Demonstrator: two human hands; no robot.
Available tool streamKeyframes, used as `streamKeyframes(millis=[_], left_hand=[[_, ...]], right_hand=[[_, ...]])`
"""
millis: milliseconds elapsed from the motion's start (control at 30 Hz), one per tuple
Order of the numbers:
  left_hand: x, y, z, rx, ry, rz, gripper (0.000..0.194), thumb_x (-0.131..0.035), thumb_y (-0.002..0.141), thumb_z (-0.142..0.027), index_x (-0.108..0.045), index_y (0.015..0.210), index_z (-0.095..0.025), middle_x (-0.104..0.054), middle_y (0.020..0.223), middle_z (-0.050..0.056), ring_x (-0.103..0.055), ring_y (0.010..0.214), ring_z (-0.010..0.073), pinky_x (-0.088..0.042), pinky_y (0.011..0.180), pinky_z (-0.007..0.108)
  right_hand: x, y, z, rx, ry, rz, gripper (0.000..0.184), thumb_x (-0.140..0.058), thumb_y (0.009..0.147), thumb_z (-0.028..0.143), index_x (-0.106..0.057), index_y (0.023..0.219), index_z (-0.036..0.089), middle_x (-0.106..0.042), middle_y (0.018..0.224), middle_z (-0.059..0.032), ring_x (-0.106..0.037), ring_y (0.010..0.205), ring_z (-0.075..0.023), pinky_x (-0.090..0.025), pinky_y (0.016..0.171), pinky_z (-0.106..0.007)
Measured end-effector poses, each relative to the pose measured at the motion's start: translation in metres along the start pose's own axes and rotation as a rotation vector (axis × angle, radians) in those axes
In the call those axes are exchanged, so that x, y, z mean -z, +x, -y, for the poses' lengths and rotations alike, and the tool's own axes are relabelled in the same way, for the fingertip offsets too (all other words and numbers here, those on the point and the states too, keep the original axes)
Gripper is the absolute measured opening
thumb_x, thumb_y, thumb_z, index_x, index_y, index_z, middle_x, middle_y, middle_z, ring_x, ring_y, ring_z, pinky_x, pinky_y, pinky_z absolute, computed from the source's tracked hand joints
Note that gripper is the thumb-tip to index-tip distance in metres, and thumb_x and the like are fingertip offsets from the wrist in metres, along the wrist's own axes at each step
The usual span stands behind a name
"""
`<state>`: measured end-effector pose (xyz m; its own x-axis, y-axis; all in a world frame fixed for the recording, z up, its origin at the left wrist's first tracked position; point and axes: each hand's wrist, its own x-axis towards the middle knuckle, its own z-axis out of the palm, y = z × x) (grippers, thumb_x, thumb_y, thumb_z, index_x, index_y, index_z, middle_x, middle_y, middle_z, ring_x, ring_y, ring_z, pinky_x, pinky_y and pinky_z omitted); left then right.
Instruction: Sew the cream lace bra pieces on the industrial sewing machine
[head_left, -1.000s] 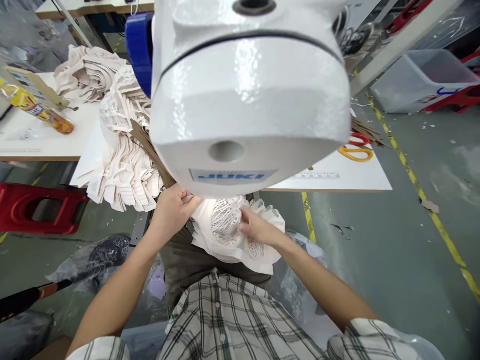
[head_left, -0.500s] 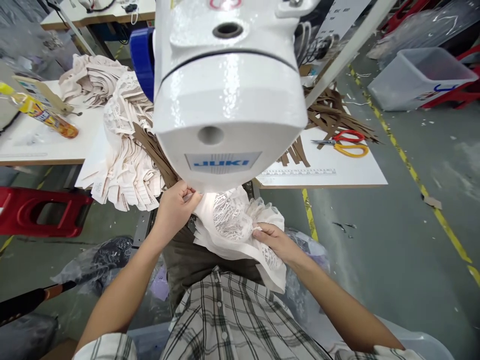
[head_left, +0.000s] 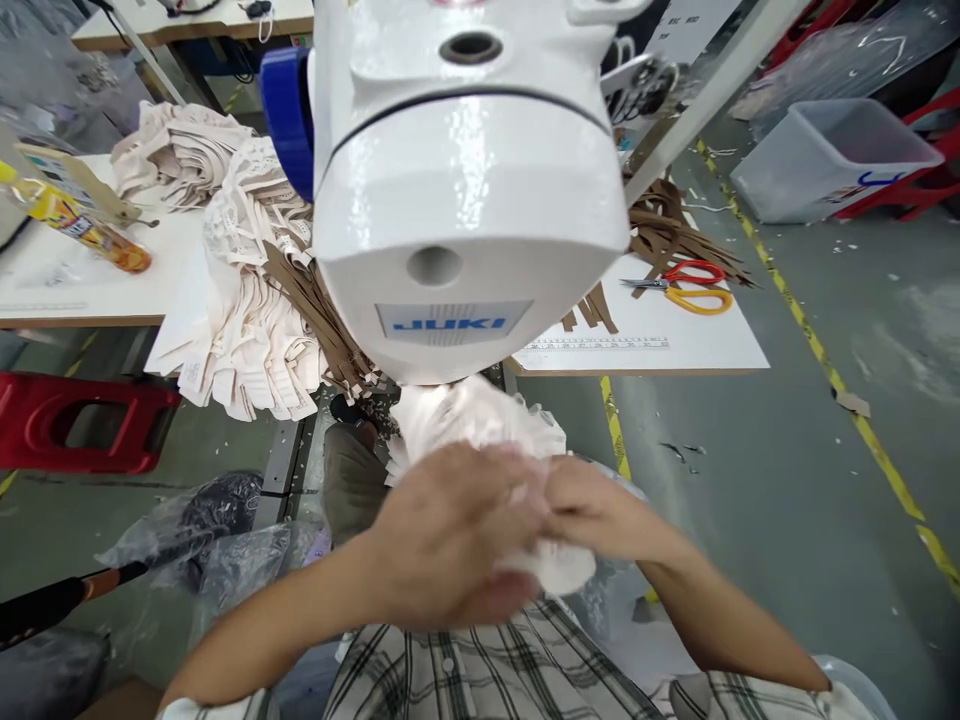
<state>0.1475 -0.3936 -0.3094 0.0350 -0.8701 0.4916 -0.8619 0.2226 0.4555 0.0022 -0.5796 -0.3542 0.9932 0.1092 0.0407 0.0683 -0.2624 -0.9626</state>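
A white JUKI sewing machine head (head_left: 465, 190) fills the upper middle of the view. Below it, on my lap, lies a bundle of white lace fabric pieces (head_left: 472, 415). My left hand (head_left: 454, 540) is raised close to the camera, blurred by motion, its fingers closed over the near part of the bundle. My right hand (head_left: 600, 515) pinches the same white fabric from the right. The two hands meet over the cloth, and the part of it under them is hidden.
A stack of cream lace pieces (head_left: 247, 320) and brown strips (head_left: 315, 310) lies on the table left of the machine. Red and yellow scissors (head_left: 694, 285) and more brown strips sit on the right table. A clear plastic bin (head_left: 832, 155) stands on the floor; a red stool (head_left: 82, 420) at left.
My left hand has left the spot under the machine and swung down toward me onto the fabric. My right hand has shifted slightly and both hands now meet on the bundle.
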Motion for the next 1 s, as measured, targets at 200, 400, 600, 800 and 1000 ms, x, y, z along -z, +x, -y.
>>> streamKeyframes(millis=[200, 400, 600, 800, 1000], left_hand=[[0.007, 0.006, 0.010, 0.351, -0.006, 0.539, 0.032, -0.068, 0.085, -0.052, -0.066, 0.079, -0.021, -0.062, 0.062, 0.001, -0.056, 0.059, 0.0177, -0.046, 0.060, 0.032], [0.024, 0.005, 0.066, 0.839, -0.154, 0.233, 0.031, -0.064, 0.088, -0.045, -0.060, 0.072, -0.019, -0.053, 0.058, -0.004, -0.044, 0.053, 0.0102, -0.029, 0.050, 0.023], [0.022, 0.016, 0.090, 0.913, -0.093, 0.060, 0.049, -0.064, 0.084, -0.036, -0.030, 0.053, -0.021, -0.025, 0.049, -0.006, -0.025, 0.050, 0.0091, -0.021, 0.049, 0.026], [0.018, 0.019, 0.102, 0.762, -0.071, -0.012, 0.012, -0.060, 0.079, -0.019, -0.056, 0.068, -0.021, -0.054, 0.058, -0.002, -0.055, 0.069, 0.0170, -0.044, 0.066, 0.025], [0.017, 0.024, 0.108, 0.675, -0.079, -0.093, 0.009, -0.059, 0.078, -0.015, -0.062, 0.086, -0.019, -0.070, 0.079, 0.002, -0.065, 0.090, 0.0200, -0.052, 0.087, 0.028]], right_hand=[[0.006, 0.028, 0.034, -0.016, -0.239, 0.202, 0.033, -0.049, 0.102, 0.038, -0.074, 0.089, 0.022, -0.070, 0.075, -0.0029, -0.060, 0.068, -0.0155, -0.041, 0.065, -0.028], [0.027, 0.062, 0.005, -0.146, -0.286, -0.129, 0.026, -0.058, 0.096, 0.038, -0.069, 0.082, 0.018, -0.069, 0.078, -0.0027, -0.059, 0.074, -0.0154, -0.037, 0.067, -0.027], [0.038, 0.088, -0.007, -0.297, -0.159, -0.233, 0.028, -0.068, 0.088, 0.043, -0.068, 0.076, 0.018, -0.066, 0.074, -0.0003, -0.058, 0.071, -0.0158, -0.035, 0.062, -0.027], [0.046, 0.095, -0.009, -0.279, -0.145, -0.287, 0.023, -0.074, 0.082, 0.040, -0.066, 0.072, 0.021, -0.064, 0.071, -0.0012, -0.057, 0.068, -0.0188, -0.037, 0.060, -0.029], [0.053, 0.098, -0.015, -0.244, -0.133, -0.265, 0.029, -0.075, 0.081, 0.047, -0.068, 0.073, 0.020, -0.065, 0.073, -0.0029, -0.059, 0.070, -0.0194, -0.041, 0.061, -0.029]])
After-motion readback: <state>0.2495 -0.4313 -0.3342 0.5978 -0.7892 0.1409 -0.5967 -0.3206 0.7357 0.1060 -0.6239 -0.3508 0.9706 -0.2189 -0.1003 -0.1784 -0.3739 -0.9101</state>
